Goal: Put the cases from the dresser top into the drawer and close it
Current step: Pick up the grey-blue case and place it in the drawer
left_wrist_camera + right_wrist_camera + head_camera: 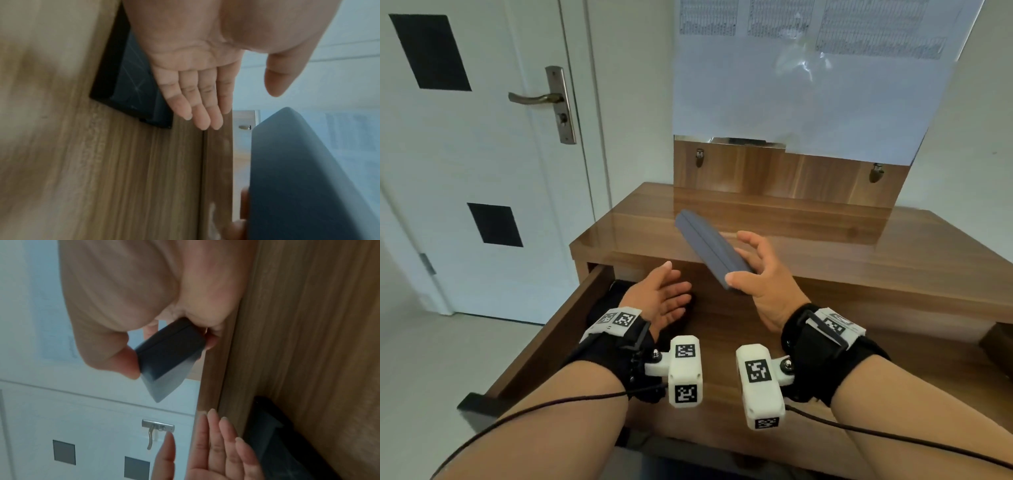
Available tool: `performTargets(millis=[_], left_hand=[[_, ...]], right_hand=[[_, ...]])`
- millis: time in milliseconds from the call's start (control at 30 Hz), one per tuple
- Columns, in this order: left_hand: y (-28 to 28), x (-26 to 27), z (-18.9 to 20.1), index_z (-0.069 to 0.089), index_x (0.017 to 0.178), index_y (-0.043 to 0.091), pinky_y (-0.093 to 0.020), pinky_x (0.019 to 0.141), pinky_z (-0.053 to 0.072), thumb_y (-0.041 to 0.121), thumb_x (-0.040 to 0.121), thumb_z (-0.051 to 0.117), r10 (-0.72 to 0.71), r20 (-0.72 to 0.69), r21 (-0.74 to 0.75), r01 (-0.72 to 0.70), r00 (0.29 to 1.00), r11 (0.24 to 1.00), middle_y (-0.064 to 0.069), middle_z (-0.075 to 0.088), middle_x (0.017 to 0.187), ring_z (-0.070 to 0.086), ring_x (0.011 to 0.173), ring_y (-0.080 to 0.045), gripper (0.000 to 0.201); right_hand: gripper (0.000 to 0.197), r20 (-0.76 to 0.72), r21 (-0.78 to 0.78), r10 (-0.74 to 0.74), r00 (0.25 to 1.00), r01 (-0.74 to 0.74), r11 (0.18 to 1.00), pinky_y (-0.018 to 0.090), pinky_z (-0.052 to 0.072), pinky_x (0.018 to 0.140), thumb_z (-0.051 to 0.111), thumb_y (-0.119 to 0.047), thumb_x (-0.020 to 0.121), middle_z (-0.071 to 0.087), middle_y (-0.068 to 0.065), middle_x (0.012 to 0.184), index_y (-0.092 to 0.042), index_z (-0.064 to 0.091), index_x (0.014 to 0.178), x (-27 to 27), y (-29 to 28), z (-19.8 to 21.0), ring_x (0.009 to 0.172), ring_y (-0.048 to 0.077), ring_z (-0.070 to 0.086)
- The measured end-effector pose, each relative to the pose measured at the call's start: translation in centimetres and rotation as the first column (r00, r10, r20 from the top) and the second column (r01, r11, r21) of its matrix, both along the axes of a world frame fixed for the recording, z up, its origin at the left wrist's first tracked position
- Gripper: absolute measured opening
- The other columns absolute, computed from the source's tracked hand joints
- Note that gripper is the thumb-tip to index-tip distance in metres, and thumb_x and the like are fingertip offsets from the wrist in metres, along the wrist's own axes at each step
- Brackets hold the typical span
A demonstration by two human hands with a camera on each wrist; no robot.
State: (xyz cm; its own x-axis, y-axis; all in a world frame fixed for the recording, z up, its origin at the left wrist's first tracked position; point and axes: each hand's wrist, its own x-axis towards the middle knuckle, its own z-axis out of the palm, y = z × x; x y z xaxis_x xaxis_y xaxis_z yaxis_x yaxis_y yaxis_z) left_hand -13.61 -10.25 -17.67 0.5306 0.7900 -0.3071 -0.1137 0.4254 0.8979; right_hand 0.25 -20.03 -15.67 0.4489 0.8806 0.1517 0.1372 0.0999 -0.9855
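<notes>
Holding item one: my right grip (pixel 758 274) pinches the grey case (pixel 710 250) by its near end, thumb against fingers, tilted above the dresser top's (pixel 825 240) front edge. Left grip (pixel 659 298): flat, palm up, holding nothing, over the open drawer (pixel 571 308). Item two: black case (pixel 131 84) in the drawer's left rear corner.

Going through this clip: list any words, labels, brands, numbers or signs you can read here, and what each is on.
No text can be read.
Printed sheets on the wall above the dresser: dense rows of print, too small and blurred to read.
Wrist camera markers: black-and-white square codes, no letters or numbers.
Grey case in the right hand: no label visible.
Black case in the drawer: no label visible.
</notes>
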Motion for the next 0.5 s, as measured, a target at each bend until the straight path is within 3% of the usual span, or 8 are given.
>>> performTargets(millis=[100,267,367,433,500], left_hand=[[0.9,-1.3,0.2,0.053,0.13,0.014,-0.032,0.073,0.049,0.047,0.089,0.048,0.066,0.07,-0.049,-0.063,0.995,0.997,-0.009,0.063,0.121,0.061,0.099,-0.022,0.053],[2.3,-3.8,0.3,0.05,0.134,0.02,-0.034,0.073,0.051,0.051,0.083,0.055,0.08,0.072,-0.03,-0.078,0.994,0.997,-0.008,0.066,0.109,0.063,0.099,-0.021,0.06],[2.7,-4.8,0.1,0.044,0.139,0.016,-0.033,0.072,0.051,0.046,0.085,0.056,0.094,0.094,-0.064,-0.088,0.991,0.994,-0.011,0.061,0.123,0.062,0.096,-0.021,0.063],[2.6,-5.0,-0.4,0.042,0.139,0.015,-0.032,0.07,0.051,0.038,0.087,0.057,0.133,0.101,-0.088,-0.125,0.986,0.988,-0.01,0.061,0.117,0.061,0.092,-0.021,0.06],[2.7,-4.9,-1.3,0.04,0.14,0.015,-0.032,0.067,0.051,0.03,0.086,0.06,0.149,0.072,-0.095,-0.142,0.986,0.985,-0.008,0.061,0.11,0.061,0.089,-0.021,0.06]], right_hand=[[0.071,-0.017,-0.013,0.077,0.997,-0.077,0.997,0.024,0.046,0.082,0.063,-0.009,0.059,0.057,-0.007,0.111,-0.03,0.042,0.123,-1.5,0.4,-0.8,0.098,0.009,0.056],[0.071,-0.01,-0.055,0.178,0.984,-0.178,0.982,0.016,0.047,0.081,0.063,-0.006,0.058,0.052,0.002,0.128,-0.03,0.043,0.122,-3.3,1.4,-1.8,0.103,0.008,0.055],[0.075,0.084,-0.109,0.237,0.968,-0.228,0.968,0.004,0.045,0.079,0.065,-0.008,0.058,0.048,0.0,0.134,-0.029,0.04,0.126,-4.2,2.2,-2.0,0.107,0.004,0.053],[0.08,0.146,-0.147,0.27,0.952,-0.249,0.957,-0.005,0.041,0.074,0.067,-0.01,0.06,0.046,-0.005,0.131,-0.027,0.037,0.132,-4.8,2.5,-2.3,0.105,-0.004,0.05],[0.079,0.198,-0.188,0.295,0.935,-0.26,0.947,-0.004,0.04,0.075,0.071,-0.008,0.066,0.045,-0.009,0.129,-0.028,0.036,0.134,-5.3,2.6,-2.9,0.105,-0.005,0.05]])
